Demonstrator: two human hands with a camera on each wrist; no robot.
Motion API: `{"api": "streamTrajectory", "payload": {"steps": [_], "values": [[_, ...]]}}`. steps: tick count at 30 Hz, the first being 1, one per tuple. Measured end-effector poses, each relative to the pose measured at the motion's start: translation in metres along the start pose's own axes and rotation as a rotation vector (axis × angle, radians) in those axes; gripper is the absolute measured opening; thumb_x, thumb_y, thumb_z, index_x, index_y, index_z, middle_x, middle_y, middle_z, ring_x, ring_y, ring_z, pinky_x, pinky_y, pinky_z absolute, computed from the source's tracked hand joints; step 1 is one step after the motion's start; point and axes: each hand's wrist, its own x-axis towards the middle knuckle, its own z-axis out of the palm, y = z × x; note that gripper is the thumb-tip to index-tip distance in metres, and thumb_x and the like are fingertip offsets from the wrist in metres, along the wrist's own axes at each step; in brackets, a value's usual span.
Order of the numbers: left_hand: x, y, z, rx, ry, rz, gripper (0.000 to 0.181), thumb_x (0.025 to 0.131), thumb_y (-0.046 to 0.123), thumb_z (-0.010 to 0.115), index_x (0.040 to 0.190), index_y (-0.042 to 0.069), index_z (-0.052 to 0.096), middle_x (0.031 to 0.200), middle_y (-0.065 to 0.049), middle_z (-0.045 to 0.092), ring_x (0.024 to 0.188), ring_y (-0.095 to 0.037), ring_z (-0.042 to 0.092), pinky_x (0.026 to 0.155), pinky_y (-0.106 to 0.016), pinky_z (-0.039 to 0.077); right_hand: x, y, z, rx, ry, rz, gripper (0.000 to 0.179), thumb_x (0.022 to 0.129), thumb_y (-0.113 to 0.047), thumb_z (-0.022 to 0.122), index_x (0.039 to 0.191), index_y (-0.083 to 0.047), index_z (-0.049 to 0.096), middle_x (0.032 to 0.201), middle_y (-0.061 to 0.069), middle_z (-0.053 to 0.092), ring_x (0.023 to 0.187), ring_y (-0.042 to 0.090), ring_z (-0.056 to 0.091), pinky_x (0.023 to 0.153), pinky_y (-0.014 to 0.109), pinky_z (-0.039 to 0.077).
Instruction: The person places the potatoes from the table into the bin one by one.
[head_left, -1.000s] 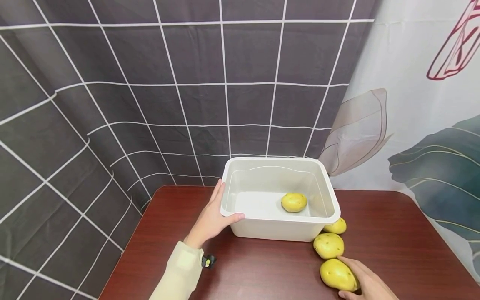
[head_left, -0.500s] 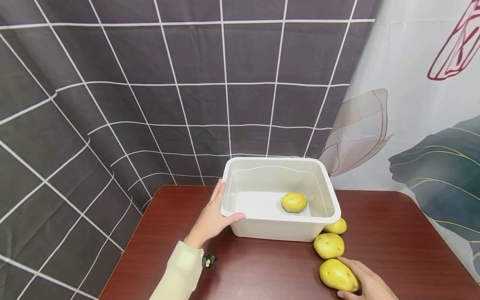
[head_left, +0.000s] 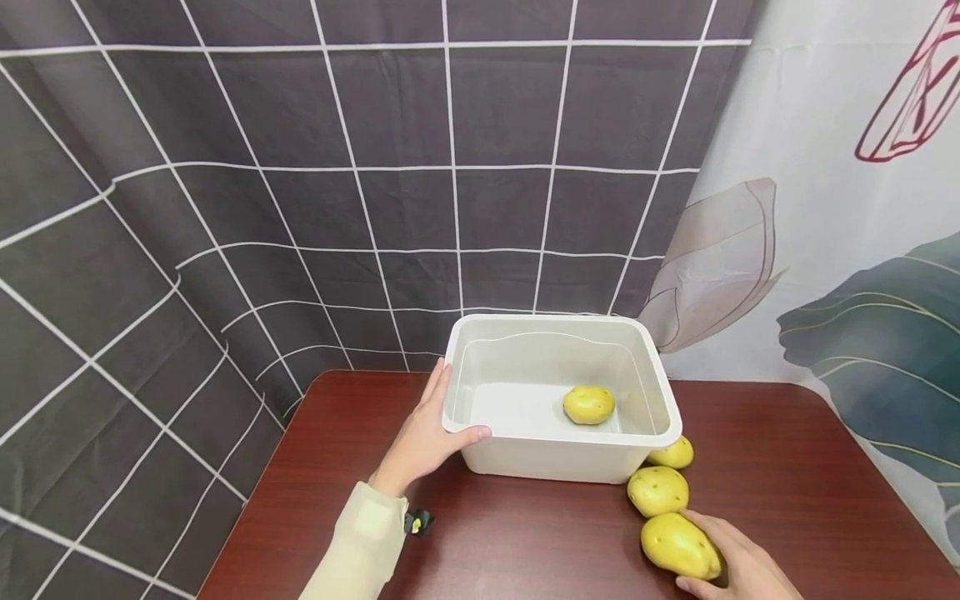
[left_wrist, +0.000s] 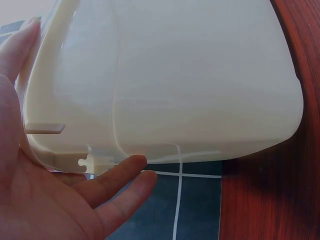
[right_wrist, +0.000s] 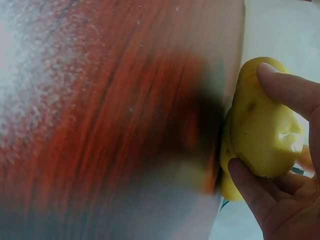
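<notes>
1. On the near right of the dark red wood-grained surface [head_left: 765,467], we see the right grip [head_left: 741,562], a bare hand, holding a smooth yellow oval potato [head_left: 677,543]. Thumb and fingers curve about it from opposite sides; we cannot tell whether its underside is lifted or resting.

2. Just beyond the held one, on its far side, lies a second yellow rounded potato [head_left: 657,491]. The two sit close together, though we cannot be sure that they touch.

3. Farther along this row we find a third yellow potato [head_left: 675,452], partly hidden by the near right corner of a pale off-white rectangular plastic bin [head_left: 540,460].

4. The bin stands upright towards the far side, its open top facing up. On its floor, right of the middle, lies a fourth yellow oval potato [head_left: 588,405].

5. At the bin's near left corner we see the left grip [head_left: 423,433], also a bare hand, spread wide: the thumb lies over the near rim, and the fingers stretch along the left side, touching it.

6. Above the left wrist we see a cream fabric sleeve [head_left: 367,533]. Behind everything hangs a dark grey curtain with white grid lines [head_left: 390,108].
</notes>
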Motion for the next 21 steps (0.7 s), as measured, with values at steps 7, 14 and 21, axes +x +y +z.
{"api": "streamTrajectory", "payload": {"steps": [7,14,21], "values": [[0.000,0.000,0.000,-0.016,-0.006,-0.025,0.115,0.078,0.048,0.085,0.162,0.012,0.016,0.168,0.009,0.007,0.146,-0.022,0.034,0.114,-0.045,0.033,0.003,-0.004,-0.007,-0.007,-0.071,0.060,0.085,0.061,-0.058,0.090,0.129,-0.014,0.064,0.118,-0.005,0.065,0.096,0.012,0.061,0.076,0.034,0.054],[0.001,-0.001,0.001,-0.016,-0.004,-0.025,0.115,0.077,0.052,0.084,0.162,0.013,0.016,0.168,0.009,0.007,0.146,-0.022,0.033,0.115,-0.044,0.033,0.006,-0.006,-0.012,-0.014,-0.115,0.101,0.088,0.063,-0.061,0.088,0.131,-0.011,0.063,0.119,0.000,0.066,0.098,0.020,0.063,0.077,0.039,0.055],[0.001,-0.001,0.000,-0.016,-0.009,-0.023,0.117,0.077,0.058,0.082,0.162,0.014,0.016,0.168,0.011,0.006,0.147,-0.021,0.032,0.115,-0.044,0.033,0.008,-0.008,-0.019,0.022,-0.119,0.138,0.089,0.065,-0.058,0.088,0.134,-0.008,0.061,0.122,0.008,0.066,0.105,0.029,0.064,0.079,0.048,0.054]]}}
